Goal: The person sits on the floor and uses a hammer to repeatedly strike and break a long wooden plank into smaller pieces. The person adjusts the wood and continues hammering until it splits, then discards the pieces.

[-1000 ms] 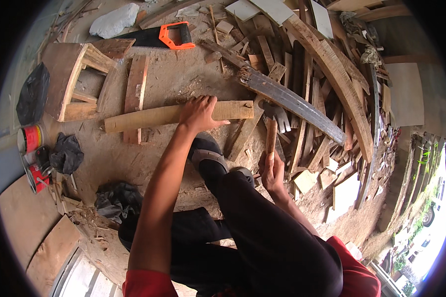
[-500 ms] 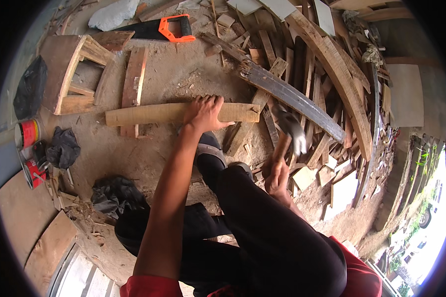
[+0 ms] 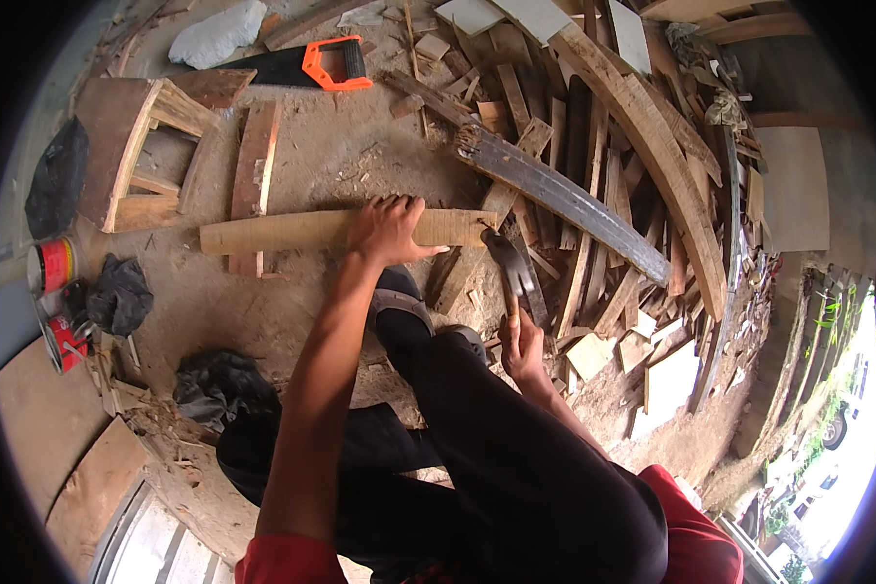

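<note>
A light wooden plank (image 3: 287,232) lies crosswise in front of me, its left part over a reddish-brown board (image 3: 254,175). My left hand (image 3: 386,231) grips the plank right of its middle, fingers over the far edge and thumb stretched along the near side. My right hand (image 3: 523,347) is closed round the wooden handle of a claw hammer (image 3: 509,261). The hammer's dark head is at the plank's right end, by a small dark nail-like piece; whether they touch is hard to tell.
A handsaw (image 3: 338,64) with an orange-and-black handle lies at the back. Wooden offcuts (image 3: 594,195) pile up on the right, under a long grey beam (image 3: 565,200). A wooden frame (image 3: 122,156), red cans (image 3: 56,265) and black plastic bags (image 3: 222,389) are on the left.
The hammer has swung leftward from beside the plank to its right end, carried by my right hand. My left hand keeps its hold; the whole view has shifted slightly.
</note>
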The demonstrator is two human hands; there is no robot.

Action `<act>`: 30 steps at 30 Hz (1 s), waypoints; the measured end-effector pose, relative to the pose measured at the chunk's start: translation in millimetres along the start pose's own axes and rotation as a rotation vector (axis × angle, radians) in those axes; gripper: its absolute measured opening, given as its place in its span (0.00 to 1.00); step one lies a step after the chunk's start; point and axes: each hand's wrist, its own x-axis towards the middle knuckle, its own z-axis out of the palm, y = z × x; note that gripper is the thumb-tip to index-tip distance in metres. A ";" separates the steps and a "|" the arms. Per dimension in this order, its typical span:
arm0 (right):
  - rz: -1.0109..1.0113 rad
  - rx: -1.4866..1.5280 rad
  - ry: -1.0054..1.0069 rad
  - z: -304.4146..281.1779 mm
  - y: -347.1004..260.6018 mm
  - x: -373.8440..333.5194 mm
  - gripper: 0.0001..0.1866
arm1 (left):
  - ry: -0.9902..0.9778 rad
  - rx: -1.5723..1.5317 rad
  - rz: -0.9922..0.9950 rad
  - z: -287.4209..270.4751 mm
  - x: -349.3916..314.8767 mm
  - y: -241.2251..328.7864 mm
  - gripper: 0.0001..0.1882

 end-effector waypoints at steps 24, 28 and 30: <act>-0.030 0.328 -0.055 -3.0 -21.8 15.2 0.29 | 0.030 0.032 -0.482 -98.3 -8.2 -77.6 0.49; -0.008 0.292 -0.103 4.6 -25.5 9.1 0.28 | -0.069 0.204 -0.768 -113.8 -25.5 -135.1 0.59; -0.018 0.253 -0.095 10.2 -32.6 9.0 0.28 | -0.168 0.139 -0.899 -117.2 -32.8 -155.8 0.61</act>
